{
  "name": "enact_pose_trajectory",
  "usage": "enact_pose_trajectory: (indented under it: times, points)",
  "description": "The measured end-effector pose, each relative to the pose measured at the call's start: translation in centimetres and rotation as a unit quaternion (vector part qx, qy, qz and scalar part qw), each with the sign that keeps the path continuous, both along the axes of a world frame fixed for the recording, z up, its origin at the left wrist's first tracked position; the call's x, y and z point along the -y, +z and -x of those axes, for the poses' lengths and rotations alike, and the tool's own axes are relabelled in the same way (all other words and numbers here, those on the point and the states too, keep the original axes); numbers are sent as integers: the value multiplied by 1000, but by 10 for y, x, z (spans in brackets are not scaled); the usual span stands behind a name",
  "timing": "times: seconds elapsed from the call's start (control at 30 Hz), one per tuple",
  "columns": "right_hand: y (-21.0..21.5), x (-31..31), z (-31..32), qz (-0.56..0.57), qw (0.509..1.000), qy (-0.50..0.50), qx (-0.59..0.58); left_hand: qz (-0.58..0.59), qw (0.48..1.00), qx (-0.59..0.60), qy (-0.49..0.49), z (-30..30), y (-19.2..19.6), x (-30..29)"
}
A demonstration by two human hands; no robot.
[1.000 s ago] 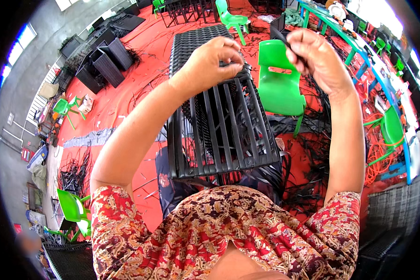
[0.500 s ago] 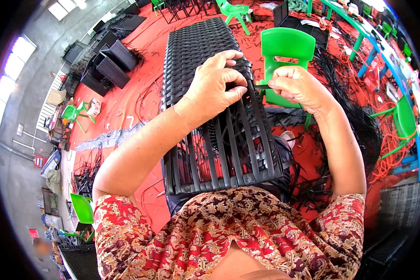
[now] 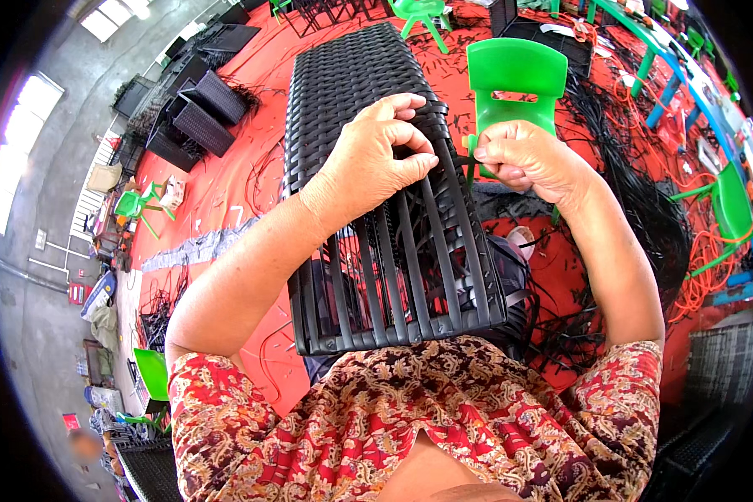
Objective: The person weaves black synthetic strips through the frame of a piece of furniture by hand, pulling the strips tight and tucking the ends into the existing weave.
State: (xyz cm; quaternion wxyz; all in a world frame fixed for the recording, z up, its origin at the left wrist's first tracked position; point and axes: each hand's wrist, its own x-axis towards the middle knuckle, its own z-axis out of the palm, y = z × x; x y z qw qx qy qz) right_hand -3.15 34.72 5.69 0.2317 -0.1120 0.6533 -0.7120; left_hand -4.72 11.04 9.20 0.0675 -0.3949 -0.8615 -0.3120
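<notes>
Blouse (image 3: 410,427): red patterned fabric at 6 o'clock, nearest the camera, just below the frame's near end.
Frame (image 3: 393,276): black panel resting against the lap, running away toward 12 o'clock; near half bare upright slats, far half closed wicker weave.
Weave edge: at picture centre, where bare slats meet finished weave, right under both hands.
Left hand (image 3: 372,163): lies on top of the frame at the weave edge, fingers curled down between the slats; grip pinched on the black strand.
Right hand (image 3: 531,155): at the frame's right edge, about 2 o'clock from centre; grip clenched around the strand (image 3: 462,161), which runs taut across to the left hand.
Change: a second ago right hand raised high toward 1 o'clock, well clear of the frame, with the strand drawn out; now lowered beside the left hand at the weave edge.
Meaning: pull appears finished, slack taken up, the pass being tucked and tightened into the row.
Loose strands (image 3: 644,217): black heap on the red floor at 3 o'clock.
Green chair (image 3: 514,71): on the floor just beyond the right hand, at 1 o'clock.
Black baskets (image 3: 201,109): at 10 o'clock, well apart from the hands.
</notes>
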Motion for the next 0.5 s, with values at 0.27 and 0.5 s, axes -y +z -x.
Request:
enact_pose_trajectory:
  times: [0.27,0.5]
  points:
    - [0,15,-1,19,999,17,-35,21,1000,17,3,0,6,3]
    - [10,23,13,-168,929,-55,-324,-174,964,202,7,12,2,1]
